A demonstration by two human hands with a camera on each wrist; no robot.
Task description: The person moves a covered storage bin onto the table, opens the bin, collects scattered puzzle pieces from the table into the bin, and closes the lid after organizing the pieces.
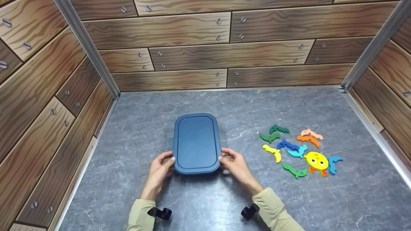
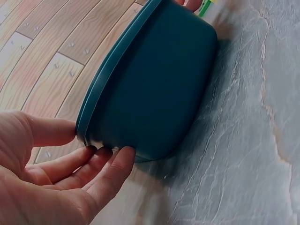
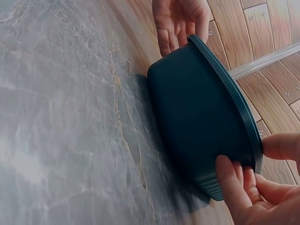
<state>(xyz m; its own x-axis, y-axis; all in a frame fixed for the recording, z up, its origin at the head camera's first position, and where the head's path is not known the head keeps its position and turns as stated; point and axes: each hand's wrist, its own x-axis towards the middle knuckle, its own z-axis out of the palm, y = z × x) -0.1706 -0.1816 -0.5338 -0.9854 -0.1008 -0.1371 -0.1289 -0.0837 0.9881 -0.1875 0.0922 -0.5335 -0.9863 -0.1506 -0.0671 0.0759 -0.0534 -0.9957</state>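
A dark blue lidded plastic box (image 1: 196, 144) stands on the grey marbled tabletop, its long side pointing away from me. My left hand (image 1: 159, 170) grips its left side near the front corner, thumb at the lid's rim. At the opposite side, my right hand (image 1: 237, 165) holds the box the same way. In the left wrist view the left fingers (image 2: 112, 178) reach below the rim against the box wall (image 2: 154, 89). The right wrist view shows the right fingers (image 3: 232, 183) bent against the wall under the rim. Whatever the box contains is hidden by the lid.
To the right lie several colourful curved toy pieces, among them a yellow one (image 1: 273, 153), a dark blue one (image 1: 287, 145) and an orange one (image 1: 309, 140). Beside them is a round yellow face piece (image 1: 317, 161). Wood-patterned walls (image 1: 192, 57) enclose the table on three sides.
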